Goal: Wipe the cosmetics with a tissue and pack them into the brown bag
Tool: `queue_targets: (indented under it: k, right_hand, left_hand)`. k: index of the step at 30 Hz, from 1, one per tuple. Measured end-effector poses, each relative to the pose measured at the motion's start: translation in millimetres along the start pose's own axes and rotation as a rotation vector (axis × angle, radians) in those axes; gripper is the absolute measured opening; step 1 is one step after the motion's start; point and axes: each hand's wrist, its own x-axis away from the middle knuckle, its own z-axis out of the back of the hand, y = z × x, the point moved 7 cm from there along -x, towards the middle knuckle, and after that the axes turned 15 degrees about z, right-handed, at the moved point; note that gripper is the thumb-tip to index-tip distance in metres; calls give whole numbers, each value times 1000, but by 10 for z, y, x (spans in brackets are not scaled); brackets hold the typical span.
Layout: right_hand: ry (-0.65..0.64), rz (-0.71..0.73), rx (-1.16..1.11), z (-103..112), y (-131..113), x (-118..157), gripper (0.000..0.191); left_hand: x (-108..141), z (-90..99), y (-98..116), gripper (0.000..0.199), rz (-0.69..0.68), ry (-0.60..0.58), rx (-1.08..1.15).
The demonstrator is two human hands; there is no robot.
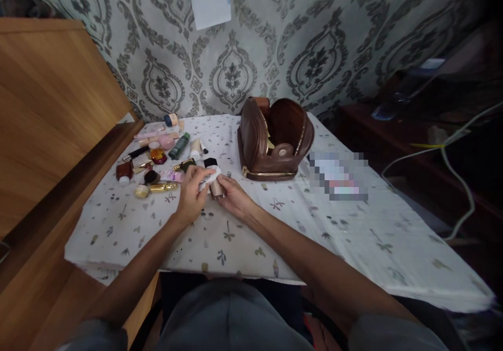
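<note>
My right hand (pixel 236 198) is closed round a foundation bottle (pixel 217 187) with a beige body and a black cap, held upright over the table. In my left hand (pixel 192 194) is a folded white wipe (pixel 208 179), pinched in the fingers and pressed against the bottle's side. To the left of my hands lie several cosmetics, among them a green tube (pixel 179 146), a gold tube (pixel 163 187), a dark red bottle (pixel 124 171) and a pink sponge (pixel 166 141). Behind my right hand stands a brown leather bag (pixel 267 154), unzipped, its inside partly showing.
A patterned white cloth (pixel 251 251) covers the table. At the right, a blurred-out flat item (pixel 338 177) lies on it. A wooden panel (pixel 58 110) borders the left side, and a white cable (pixel 458 183) hangs beyond the right edge. The papered wall (pixel 231 73) rises behind.
</note>
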Motion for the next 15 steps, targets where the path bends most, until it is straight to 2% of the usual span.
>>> queue_targets:
  k: [6, 12, 15]
  right_hand:
    - [47, -3, -49, 51, -32, -35, 20]
    - [51, 8, -140, 24, -78, -8, 14]
    - [66, -78, -135, 29, -16, 3, 19]
  left_hand:
    - [214, -103, 124, 29, -59, -129, 48]
    - [341, -122, 166, 30, -107, -186, 76]
    - [314, -120, 188, 32, -125, -186, 78]
